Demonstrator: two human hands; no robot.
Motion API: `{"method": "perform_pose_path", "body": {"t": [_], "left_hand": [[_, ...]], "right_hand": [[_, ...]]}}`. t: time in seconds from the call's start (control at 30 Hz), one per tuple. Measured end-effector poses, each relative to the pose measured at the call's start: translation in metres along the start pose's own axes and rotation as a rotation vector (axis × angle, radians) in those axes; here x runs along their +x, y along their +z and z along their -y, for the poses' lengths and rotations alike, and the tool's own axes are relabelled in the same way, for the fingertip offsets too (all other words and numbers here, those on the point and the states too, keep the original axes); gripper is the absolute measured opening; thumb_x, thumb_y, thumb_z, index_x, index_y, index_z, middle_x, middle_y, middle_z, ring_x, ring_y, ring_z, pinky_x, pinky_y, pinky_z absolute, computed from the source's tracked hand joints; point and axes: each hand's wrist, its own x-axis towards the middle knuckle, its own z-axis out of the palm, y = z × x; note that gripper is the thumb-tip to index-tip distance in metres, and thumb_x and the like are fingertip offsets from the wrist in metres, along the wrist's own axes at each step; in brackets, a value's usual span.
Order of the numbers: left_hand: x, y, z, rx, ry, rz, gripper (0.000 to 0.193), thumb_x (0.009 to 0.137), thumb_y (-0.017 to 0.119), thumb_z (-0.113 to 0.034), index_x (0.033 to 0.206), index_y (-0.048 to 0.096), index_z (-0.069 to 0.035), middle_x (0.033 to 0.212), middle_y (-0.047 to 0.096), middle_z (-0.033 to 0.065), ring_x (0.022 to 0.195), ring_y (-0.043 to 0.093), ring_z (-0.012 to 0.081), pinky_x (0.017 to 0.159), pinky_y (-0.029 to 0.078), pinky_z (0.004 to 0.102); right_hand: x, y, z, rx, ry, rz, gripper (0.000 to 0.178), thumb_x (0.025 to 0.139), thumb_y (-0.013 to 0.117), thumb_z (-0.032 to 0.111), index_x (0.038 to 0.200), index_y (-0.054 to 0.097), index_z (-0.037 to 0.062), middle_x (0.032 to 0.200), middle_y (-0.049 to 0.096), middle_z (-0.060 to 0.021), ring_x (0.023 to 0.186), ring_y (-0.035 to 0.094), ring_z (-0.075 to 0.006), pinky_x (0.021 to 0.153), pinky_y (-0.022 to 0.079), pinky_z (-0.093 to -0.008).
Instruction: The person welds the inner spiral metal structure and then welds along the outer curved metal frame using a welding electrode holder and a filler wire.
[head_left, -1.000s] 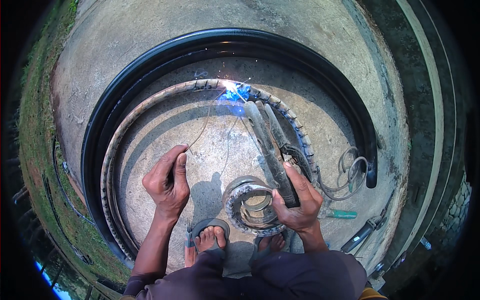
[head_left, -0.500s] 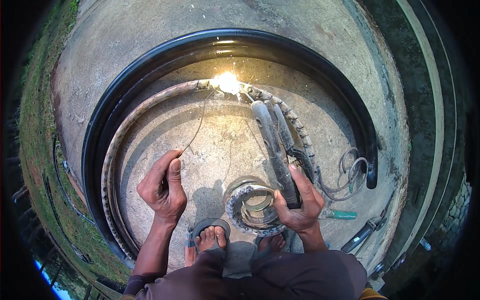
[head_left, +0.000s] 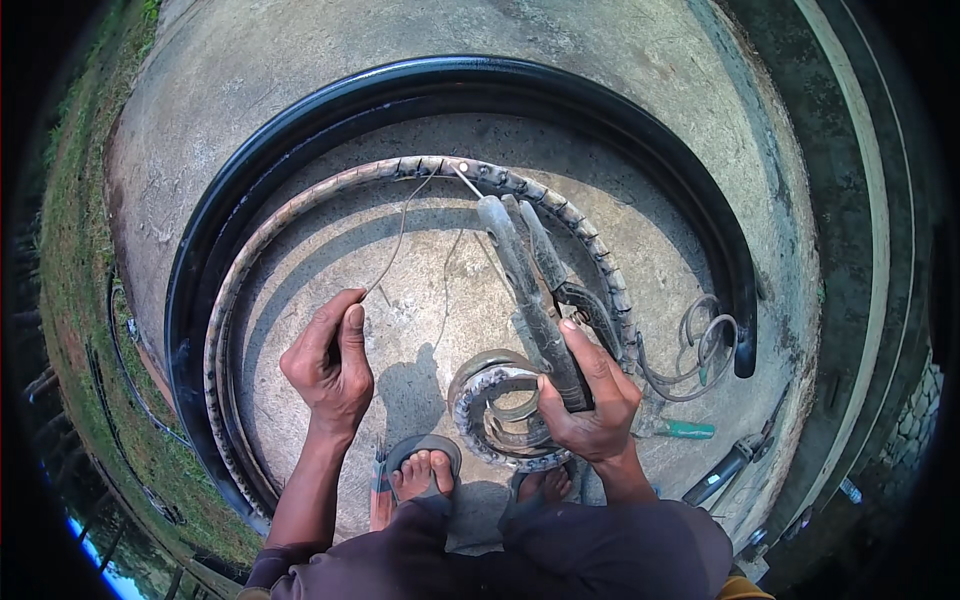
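My right hand is wrapped round a dark welding electrode holder. A short electrode stub sticks out of its jaws, and its glowing tip is at the top of a curved metal bar with notches along it. Between thumb and fingertips, my left hand pinches a thin wire, whose far end reaches the bar beside the electrode tip. The bar curves round and ends in a tight spiral scroll near my feet. Whether tip and bar touch, I cannot tell.
A large black curved tube arches round the bar on the concrete. To the right lie a grey looped cable, a green-handled tool and an angle grinder. Grass borders the left side.
The bright arc and sparks have gone out, leaving a small glowing spot. The electrode holder has shifted slightly left and toward the far side. My left hand has hardly moved.
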Motion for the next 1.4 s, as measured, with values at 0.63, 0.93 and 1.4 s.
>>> {"method": "perform_pose_path", "body": {"t": [0.63, 0.93, 1.4], "left_hand": [[-0.0003, 0.0081, 0.004, 0.039, 0.105, -0.006, 0.015, 0.093, 0.069, -0.001, 0.107, 0.073, 0.001, 0.091, 0.076, 0.0162, 0.077, 0.074, 0.0195, 0.066, 0.055, 0.0275], [-0.001, 0.008, 0.0048, 0.042, 0.105, 0.005, 0.015, 0.092, 0.07, -0.001, 0.107, 0.073, 0.0, 0.091, 0.076, 0.0166, 0.077, 0.075, 0.0211, 0.066, 0.055, 0.0281], [0.0003, 0.0072, 0.0027, 0.064, 0.117, -0.005, 0.015, 0.092, 0.07, -0.001, 0.106, 0.073, 0.0, 0.091, 0.075, 0.0168, 0.076, 0.075, 0.0213, 0.066, 0.055, 0.0285]], "right_hand": [[0.005, 0.0041, 0.0006, 0.013, 0.026, 0.029, 0.062, 0.072, 0.071, -0.005, 0.133, 0.062, -0.0008, 0.111, 0.07, -0.0234, 0.097, 0.073, -0.0323, 0.08, 0.06, -0.0357], [0.0055, 0.0047, 0.0013, 0.005, 0.033, 0.031, 0.062, 0.072, 0.071, -0.005, 0.133, 0.062, -0.0009, 0.112, 0.07, -0.0233, 0.099, 0.073, -0.0329, 0.081, 0.06, -0.0363], [0.0059, 0.0055, -0.0018, -0.02, -0.037, 0.032, 0.062, 0.072, 0.072, -0.002, 0.133, 0.06, -0.0051, 0.105, 0.071, -0.0228, 0.086, 0.074, -0.0244, 0.073, 0.058, -0.0326]]}}
